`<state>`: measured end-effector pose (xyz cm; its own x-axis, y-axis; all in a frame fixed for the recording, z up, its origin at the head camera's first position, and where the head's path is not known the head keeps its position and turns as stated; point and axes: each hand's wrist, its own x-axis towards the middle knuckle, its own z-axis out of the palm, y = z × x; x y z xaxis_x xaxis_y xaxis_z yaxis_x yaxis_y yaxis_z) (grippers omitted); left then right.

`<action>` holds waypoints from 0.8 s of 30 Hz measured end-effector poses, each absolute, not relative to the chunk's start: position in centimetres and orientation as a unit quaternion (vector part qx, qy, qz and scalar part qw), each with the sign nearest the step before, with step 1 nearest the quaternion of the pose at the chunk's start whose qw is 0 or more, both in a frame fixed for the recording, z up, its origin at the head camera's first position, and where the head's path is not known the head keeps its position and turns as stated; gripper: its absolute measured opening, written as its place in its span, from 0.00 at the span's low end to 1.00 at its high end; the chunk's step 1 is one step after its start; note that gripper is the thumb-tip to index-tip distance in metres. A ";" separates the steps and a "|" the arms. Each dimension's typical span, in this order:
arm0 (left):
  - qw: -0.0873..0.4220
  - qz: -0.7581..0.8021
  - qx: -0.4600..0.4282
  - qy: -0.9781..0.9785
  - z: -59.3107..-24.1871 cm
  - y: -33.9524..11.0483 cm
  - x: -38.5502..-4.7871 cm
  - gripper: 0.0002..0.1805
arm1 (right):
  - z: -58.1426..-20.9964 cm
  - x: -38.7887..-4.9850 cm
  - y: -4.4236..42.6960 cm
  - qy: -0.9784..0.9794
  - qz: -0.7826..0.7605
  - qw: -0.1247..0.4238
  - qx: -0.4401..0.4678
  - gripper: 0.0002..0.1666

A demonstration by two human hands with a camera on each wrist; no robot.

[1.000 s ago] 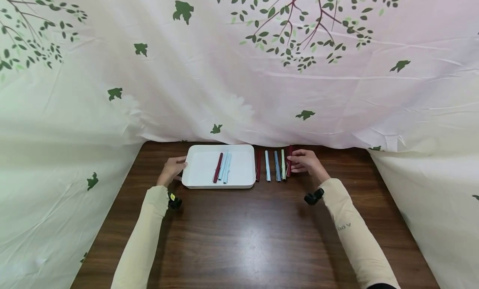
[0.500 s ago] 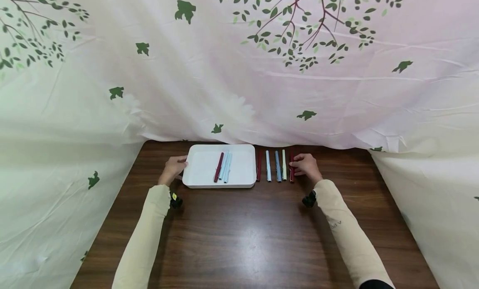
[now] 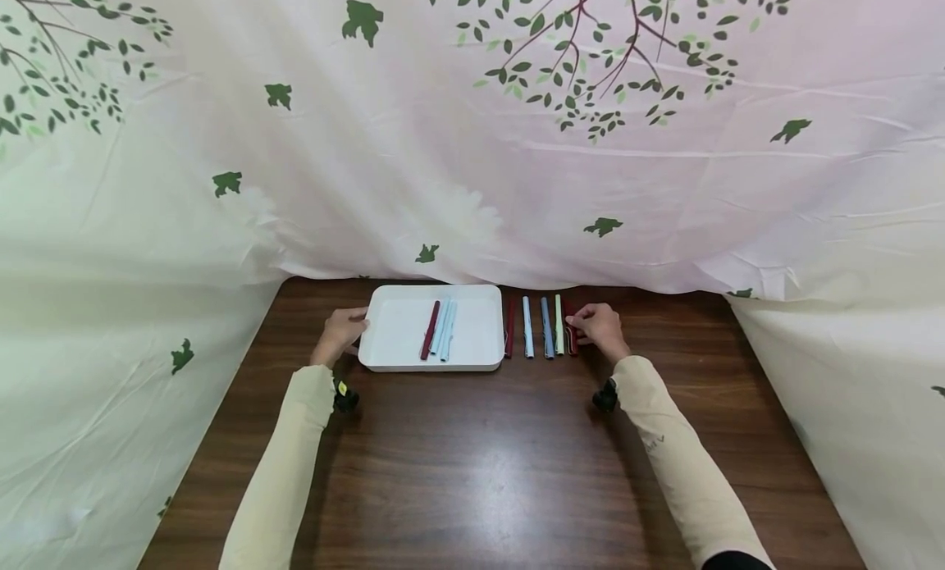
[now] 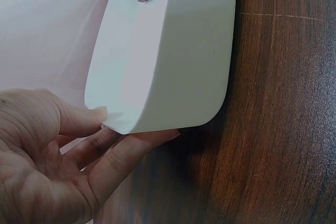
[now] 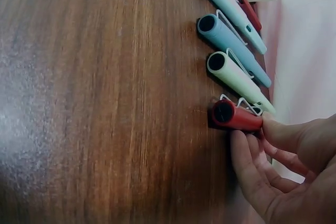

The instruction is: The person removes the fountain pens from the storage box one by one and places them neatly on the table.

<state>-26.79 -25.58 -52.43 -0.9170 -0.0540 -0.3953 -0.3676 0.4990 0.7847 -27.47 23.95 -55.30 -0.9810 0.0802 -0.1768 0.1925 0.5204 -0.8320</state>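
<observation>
My left hand (image 3: 341, 337) holds the left end of a shallow white tray (image 3: 399, 361). In the left wrist view its thumb rests on the rim and fingers lie against the outside wall. A dark red pen (image 3: 430, 330) and two pale blue pens (image 3: 449, 332) lie in the tray. My right hand (image 3: 601, 330) pinches a red pen (image 5: 239, 118) between thumb and fingers, at the right end of a row of pens. A second wire clip shows at that pen; whether another pen lies behind is hidden. Beside it lies a pale green pen (image 3: 559, 326).
Further left in the row lie a blue pen (image 3: 547, 328), a pale blue pen (image 3: 527, 328) and a dark red pen (image 3: 509, 328) close to the tray's right side. A patterned cloth (image 3: 472, 143) hangs behind the brown wooden table (image 3: 472, 455).
My right hand has shifted slightly left and down with the red pen, which now lies close beside the pale green pen. The left hand and tray stay put.
</observation>
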 end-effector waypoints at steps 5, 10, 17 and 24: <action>0.162 0.481 -0.125 0.853 -52.4 -25.7 -26.8 0.27 | -55.4 -27.3 24.2 0.864 -0.492 0.065 0.082 0.16; 0.166 0.482 -0.131 0.850 -52.4 -25.7 -26.9 0.27 | -55.5 -27.6 24.4 0.858 -0.500 0.079 0.088 0.18; 0.167 0.487 -0.132 0.847 -52.4 -25.7 -27.0 0.27 | -55.2 -27.4 24.5 0.855 -0.503 0.096 0.078 0.17; 0.164 0.492 -0.129 0.845 -52.5 -25.8 -27.1 0.27 | -54.7 -27.4 24.1 0.860 -0.494 0.102 0.079 0.15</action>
